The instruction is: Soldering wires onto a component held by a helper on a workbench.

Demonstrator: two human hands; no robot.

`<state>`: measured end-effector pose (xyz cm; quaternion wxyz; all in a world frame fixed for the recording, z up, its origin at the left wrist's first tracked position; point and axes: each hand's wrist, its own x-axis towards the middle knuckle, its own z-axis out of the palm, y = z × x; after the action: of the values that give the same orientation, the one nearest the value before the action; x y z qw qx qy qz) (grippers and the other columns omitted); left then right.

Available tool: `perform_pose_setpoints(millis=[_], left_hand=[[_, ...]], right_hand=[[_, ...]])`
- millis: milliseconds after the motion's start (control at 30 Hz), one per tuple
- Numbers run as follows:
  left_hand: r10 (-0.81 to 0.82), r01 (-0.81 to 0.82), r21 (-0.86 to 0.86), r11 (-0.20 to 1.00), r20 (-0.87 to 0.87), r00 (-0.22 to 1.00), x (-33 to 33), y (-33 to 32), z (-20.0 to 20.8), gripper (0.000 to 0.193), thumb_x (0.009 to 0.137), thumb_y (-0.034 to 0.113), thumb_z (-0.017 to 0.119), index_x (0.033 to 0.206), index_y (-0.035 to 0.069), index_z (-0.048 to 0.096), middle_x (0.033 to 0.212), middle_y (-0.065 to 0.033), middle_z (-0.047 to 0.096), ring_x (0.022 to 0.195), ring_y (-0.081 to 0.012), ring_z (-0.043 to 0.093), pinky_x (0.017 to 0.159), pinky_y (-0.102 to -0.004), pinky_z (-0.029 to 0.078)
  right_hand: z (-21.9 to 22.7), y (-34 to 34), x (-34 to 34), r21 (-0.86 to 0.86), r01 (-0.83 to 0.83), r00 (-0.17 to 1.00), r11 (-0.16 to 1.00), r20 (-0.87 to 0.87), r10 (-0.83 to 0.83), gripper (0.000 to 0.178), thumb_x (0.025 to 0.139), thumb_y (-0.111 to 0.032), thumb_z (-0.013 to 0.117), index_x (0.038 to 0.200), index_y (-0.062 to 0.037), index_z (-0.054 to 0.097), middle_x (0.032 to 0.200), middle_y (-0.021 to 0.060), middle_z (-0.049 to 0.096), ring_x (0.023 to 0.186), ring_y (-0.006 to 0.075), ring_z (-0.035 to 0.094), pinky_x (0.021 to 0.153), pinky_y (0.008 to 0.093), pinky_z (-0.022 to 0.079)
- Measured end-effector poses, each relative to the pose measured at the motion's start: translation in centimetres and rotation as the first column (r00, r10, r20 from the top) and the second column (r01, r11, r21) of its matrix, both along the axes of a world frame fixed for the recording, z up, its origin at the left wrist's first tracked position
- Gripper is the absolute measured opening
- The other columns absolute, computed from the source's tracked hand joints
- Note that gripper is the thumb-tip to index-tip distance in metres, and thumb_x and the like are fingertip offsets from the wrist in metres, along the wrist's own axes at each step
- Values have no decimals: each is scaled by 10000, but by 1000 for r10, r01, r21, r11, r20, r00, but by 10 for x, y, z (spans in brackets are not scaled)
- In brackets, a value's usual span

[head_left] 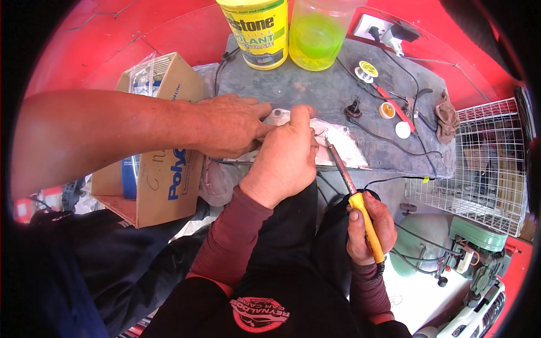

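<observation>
Soldering looks underway, with no finished joint visible, as my right hand point(385, 226) grips the yellow-handled iron point(358, 204), its tip over the white sheet point(350, 151) on the grey table point(265, 84), and my left hand point(284, 160) curls there, on what I cannot tell.

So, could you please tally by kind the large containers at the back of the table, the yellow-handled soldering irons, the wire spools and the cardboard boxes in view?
Large containers: 2, a yellow pail and a translucent tub
Yellow-handled soldering iron, in the right hand: 1
Wire spool: 1
Cardboard box: 1
Total: 5
</observation>
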<state>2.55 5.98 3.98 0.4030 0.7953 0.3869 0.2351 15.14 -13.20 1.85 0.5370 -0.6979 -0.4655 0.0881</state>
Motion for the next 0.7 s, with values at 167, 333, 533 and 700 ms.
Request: perform_pose_setpoints(millis=[167, 333, 533, 700], left_hand=[[6, -6, 14, 1000, -4, 1000, -1, 1, 4, 502, 800, -127, 644, 1259, -37, 461, 842, -175, 690, 925, -336, 727, 819, -413, 561], [1, -1, -8, 1000, 5, 1000, -1, 2, 0, 497, 797, -127, 649, 1250, -33, 467, 851, -178, 691, 928, -336, 726, 820, -414, 559], [3, -3, -9, 1000, 6, 1000, -1, 2, 1, 492, 799, -131, 650, 1247, -38, 470, 850, -176, 695, 946, -330, 730, 829, -407, 562], [-5, 5, -17, 1000, 6, 1000, 0, 2, 2, 484, 799, -128, 655, 1241, -42, 477, 849, -177, 697, 945, -328, 734, 825, -403, 566]], right_hand=[[3, 3, 3, 37, -15, 993, 999, 121, 10, 306, 841, -70, 755, 1106, 72, 696, 974, 221, 731, 874, 315, 738, 827, 351, 577], [2, 3, 0, 29, -7, 994, 1000, 107, 4, 315, 838, -74, 761, 1113, 67, 699, 969, 214, 729, 855, 300, 733, 806, 338, 576], [0, 5, 3, 10, -32, 990, 999, 140, 31, 307, 836, -75, 761, 1108, 56, 707, 969, 213, 729, 852, 290, 736, 798, 330, 575], [-4, 3, 5, 5, -36, 988, 999, 152, 35, 297, 840, -72, 758, 1098, 64, 704, 959, 213, 733, 861, 290, 739, 800, 333, 577]])
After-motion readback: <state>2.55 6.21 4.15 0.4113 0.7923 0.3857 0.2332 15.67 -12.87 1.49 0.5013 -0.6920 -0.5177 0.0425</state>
